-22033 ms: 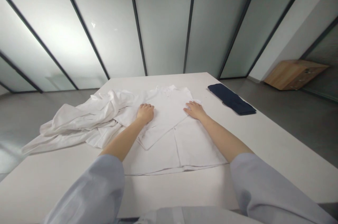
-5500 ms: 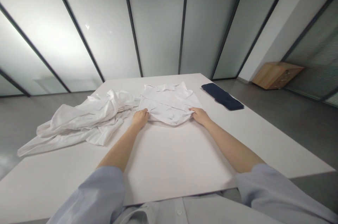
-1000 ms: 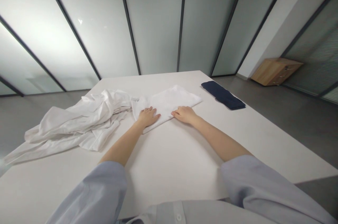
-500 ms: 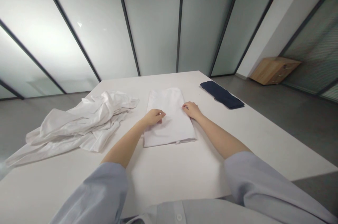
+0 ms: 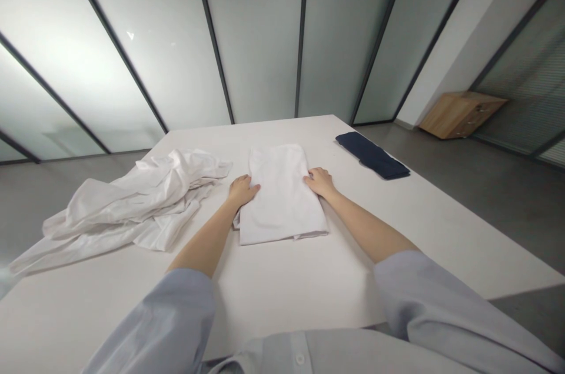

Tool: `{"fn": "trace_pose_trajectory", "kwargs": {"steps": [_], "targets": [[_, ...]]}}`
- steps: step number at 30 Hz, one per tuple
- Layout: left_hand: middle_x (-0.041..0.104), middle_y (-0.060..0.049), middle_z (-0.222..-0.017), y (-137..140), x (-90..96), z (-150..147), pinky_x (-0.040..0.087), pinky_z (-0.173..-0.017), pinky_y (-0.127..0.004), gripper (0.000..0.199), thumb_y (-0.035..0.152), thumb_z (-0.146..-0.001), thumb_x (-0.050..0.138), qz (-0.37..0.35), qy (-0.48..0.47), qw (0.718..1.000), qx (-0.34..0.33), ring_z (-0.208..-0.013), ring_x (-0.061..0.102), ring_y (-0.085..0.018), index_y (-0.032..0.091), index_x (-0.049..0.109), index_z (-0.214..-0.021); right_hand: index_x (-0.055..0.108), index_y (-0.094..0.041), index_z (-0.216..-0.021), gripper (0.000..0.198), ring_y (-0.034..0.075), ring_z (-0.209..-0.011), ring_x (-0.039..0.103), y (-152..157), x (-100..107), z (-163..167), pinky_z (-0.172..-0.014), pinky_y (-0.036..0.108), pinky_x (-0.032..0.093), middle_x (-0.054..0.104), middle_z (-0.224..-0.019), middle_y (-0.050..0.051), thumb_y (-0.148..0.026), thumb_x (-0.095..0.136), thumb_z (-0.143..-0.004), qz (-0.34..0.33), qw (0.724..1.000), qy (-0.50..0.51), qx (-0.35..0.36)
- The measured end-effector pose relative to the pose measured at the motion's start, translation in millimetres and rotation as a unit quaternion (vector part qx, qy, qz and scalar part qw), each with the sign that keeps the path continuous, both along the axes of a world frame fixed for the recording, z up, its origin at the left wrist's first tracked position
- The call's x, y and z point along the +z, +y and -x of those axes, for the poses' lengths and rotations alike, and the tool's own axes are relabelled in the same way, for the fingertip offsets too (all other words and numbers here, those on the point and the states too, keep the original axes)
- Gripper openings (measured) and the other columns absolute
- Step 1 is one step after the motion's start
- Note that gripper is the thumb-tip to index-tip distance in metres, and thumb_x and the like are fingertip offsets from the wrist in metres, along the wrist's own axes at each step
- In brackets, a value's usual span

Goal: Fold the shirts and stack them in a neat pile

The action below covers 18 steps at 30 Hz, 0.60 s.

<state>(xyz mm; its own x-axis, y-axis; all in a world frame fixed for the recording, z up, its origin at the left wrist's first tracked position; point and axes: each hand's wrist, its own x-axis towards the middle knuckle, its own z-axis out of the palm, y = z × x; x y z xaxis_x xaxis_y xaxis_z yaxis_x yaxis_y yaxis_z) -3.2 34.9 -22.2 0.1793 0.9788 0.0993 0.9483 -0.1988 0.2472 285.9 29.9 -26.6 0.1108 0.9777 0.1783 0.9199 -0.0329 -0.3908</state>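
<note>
A folded white cloth (image 5: 282,197) lies flat in front of me as an upright rectangle; its exact kind does not show. At its left edge is my left hand (image 5: 242,190), the thumb on top and the fingers curled at the side, closed on the edge. My right hand (image 5: 320,182) grips the opposite edge in the same way, fingertips partly hidden. A bit of fabric sticks out by the cloth's lower left side. To the left lies a crumpled heap of white fabric (image 5: 145,200), apart from the folded piece.
A folded dark navy cloth (image 5: 373,155) rests near the right edge of the white table (image 5: 282,286). Beyond the table stand frosted glass panels (image 5: 256,39). A wooden cabinet (image 5: 461,115) is on the floor at the far right.
My left hand has moved left, from above the middle of the folded cloth to its left edge. The right hand stays at the right edge. The cloth's surface looks flatter.
</note>
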Motion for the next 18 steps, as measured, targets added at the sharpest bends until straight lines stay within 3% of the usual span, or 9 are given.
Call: {"fn": "trace_pose_trajectory", "kwargs": {"steps": [4, 6, 9, 12, 16, 18], "targets": [[0.065, -0.018, -0.121, 3.3, 3.7, -2.5, 0.043, -0.097, -0.036, 0.042, 0.038, -0.086, 0.055, 0.038, -0.130, 0.991, 0.006, -0.115, 0.059, -0.029, 0.012, 0.061, -0.118, 0.067, -0.020, -0.104, 0.024, 0.027, -0.101, 0.060, 6.7, -6.4, -1.4, -0.090, 0.038, 0.044, 0.068, -0.109, 0.012, -0.033, 0.057, -0.085, -0.019, 0.997, 0.078, 0.021], [0.067, -0.016, -0.117, 6.8, 5.0, -3.9, 0.047, -0.093, -0.036, 0.039, 0.035, -0.086, 0.056, 0.050, -0.246, 0.968, 0.022, -0.108, 0.063, -0.028, 0.012, 0.061, -0.117, 0.065, -0.021, -0.104, 0.023, 0.023, -0.093, 0.062, 10.4, -9.7, -2.1, -0.085, 0.034, 0.046, 0.069, -0.102, 0.009, -0.033, 0.058, -0.085, -0.026, 0.987, 0.151, 0.043], [0.066, -0.016, -0.120, 12.4, 4.3, -8.5, 0.050, -0.089, -0.035, 0.047, 0.030, -0.084, 0.059, 0.073, -0.416, 0.905, 0.047, -0.104, 0.065, -0.025, 0.012, 0.052, -0.128, 0.058, -0.021, -0.114, 0.032, 0.019, -0.086, 0.063, 15.0, -13.8, -1.4, -0.081, 0.032, 0.048, 0.068, -0.097, 0.007, -0.033, 0.057, -0.085, -0.021, 0.964, 0.262, 0.047], [0.059, -0.016, -0.132, 15.6, 1.8, -13.3, 0.051, -0.089, -0.032, 0.073, 0.019, -0.078, 0.063, 0.105, -0.534, 0.837, 0.055, -0.111, 0.063, -0.022, 0.014, 0.033, -0.145, 0.044, -0.020, -0.132, 0.051, 0.018, -0.079, 0.062, 17.7, -16.0, -0.3, -0.077, 0.032, 0.050, 0.067, -0.097, 0.005, -0.029, 0.055, -0.083, 0.002, 0.935, 0.352, 0.038], [0.050, -0.012, -0.143, 13.7, 2.3, -11.2, 0.051, -0.091, -0.030, 0.104, 0.006, -0.068, 0.062, 0.130, -0.629, 0.765, 0.037, -0.117, 0.060, -0.020, 0.022, 0.006, -0.154, 0.036, -0.022, -0.139, 0.071, 0.019, -0.073, 0.062, 16.9, -13.6, -2.6, -0.068, 0.030, 0.051, 0.066, -0.091, 0.002, -0.018, 0.056, -0.071, 0.025, 0.893, 0.445, 0.069], [0.053, -0.010, -0.140, 10.6, 5.0, -5.9, 0.053, -0.086, -0.033, 0.107, 0.007, -0.066, 0.061, 0.149, -0.648, 0.746, 0.029, -0.109, 0.064, -0.021, 0.027, 0.004, -0.155, 0.040, -0.023, -0.136, 0.074, 0.019, -0.073, 0.062, 14.6, -9.9, -4.5, -0.068, 0.030, 0.051, 0.066, -0.087, 0.000, -0.014, 0.056, -0.064, 0.035, 0.871, 0.483, 0.081]]}}
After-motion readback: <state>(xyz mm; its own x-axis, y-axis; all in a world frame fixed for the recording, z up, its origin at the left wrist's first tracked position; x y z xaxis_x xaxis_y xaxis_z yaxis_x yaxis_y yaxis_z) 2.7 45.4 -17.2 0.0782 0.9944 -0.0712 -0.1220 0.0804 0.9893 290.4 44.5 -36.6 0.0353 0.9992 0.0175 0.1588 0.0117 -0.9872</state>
